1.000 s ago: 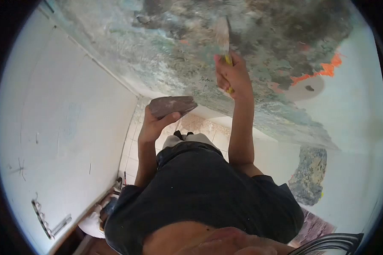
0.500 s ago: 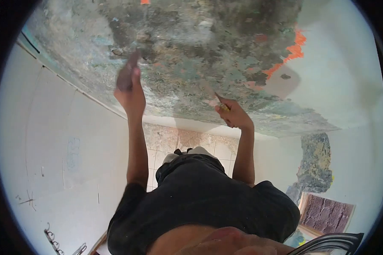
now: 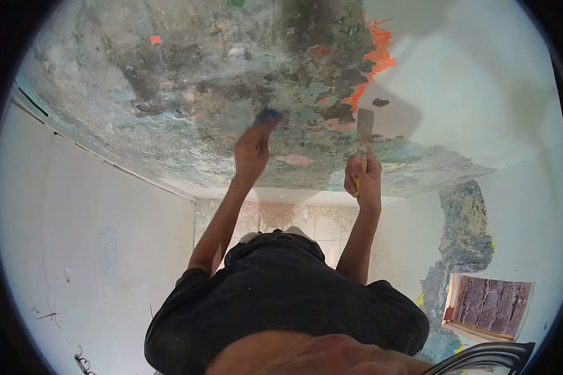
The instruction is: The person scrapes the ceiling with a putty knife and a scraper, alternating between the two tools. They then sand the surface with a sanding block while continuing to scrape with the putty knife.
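My right hand (image 3: 365, 178) is wrapped round the handle of a putty knife (image 3: 365, 124), part of which shows yellow. Its flat, worn blade points up the wall, near the ragged edge of the white paint. My left hand (image 3: 251, 153) is closed on something dark blue (image 3: 269, 117), smeared by motion, whose kind I cannot make out. That hand is close to the stripped wall (image 3: 231, 81), a patchy surface of grey, green and black. Whether the blade or the blue thing touches the wall is not clear.
Smooth white paint (image 3: 469, 81) covers the wall's right part, bordered by an orange patch (image 3: 380, 53). A white side wall (image 3: 94, 206) stands at left. At right are another stripped patch (image 3: 466, 219) and a small framed opening (image 3: 491, 306). Tiled floor (image 3: 328, 225) shows below.
My view has shifted right. My left hand has moved right and lower on the wall. My right hand has turned the putty knife upright, its blade now nearer the white paint's edge.
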Available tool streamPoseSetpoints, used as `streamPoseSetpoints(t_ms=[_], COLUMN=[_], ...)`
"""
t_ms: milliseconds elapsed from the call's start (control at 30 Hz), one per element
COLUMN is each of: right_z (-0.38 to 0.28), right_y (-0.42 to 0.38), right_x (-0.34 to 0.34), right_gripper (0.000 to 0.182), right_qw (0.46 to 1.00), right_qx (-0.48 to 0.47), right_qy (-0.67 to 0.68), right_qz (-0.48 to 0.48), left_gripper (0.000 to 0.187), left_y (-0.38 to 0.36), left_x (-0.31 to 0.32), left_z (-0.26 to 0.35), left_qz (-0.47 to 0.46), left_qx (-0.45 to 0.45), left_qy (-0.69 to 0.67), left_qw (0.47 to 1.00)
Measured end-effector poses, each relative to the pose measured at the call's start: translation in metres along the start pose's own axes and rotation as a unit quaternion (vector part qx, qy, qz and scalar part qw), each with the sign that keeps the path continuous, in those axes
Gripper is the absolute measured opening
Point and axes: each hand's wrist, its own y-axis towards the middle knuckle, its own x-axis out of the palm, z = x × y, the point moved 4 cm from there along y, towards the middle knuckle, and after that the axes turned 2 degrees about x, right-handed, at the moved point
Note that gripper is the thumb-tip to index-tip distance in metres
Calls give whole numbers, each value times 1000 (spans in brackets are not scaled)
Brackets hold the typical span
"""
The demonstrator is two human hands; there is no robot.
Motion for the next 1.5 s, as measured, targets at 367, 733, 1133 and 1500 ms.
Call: streamPoseSetpoints(t_ms=[367,733,1133,1500], right_z=[-34,-71,-84,-87], right_y=[48,75,70,69], right_x=[33,70,60,59], right_gripper=[20,15,20,16], right_qw=[984,955,961,966], right_qx=[-73,-61,-28,-27], right_qy=[146,265,250,234], right_qz=[-73,-118,-115,-109], left_gripper=[20,25,27,26], left_y=[-60,-73,-50,-54], left_x=[-45,-60,-50,-51], left_z=[19,34,59,60], left_qz=[-49,-14,-64,-81], left_qx=[-216,-274,-265,-280], left_qy=[-79,-106,-158,-171], left_qw=[972,956,949,941])
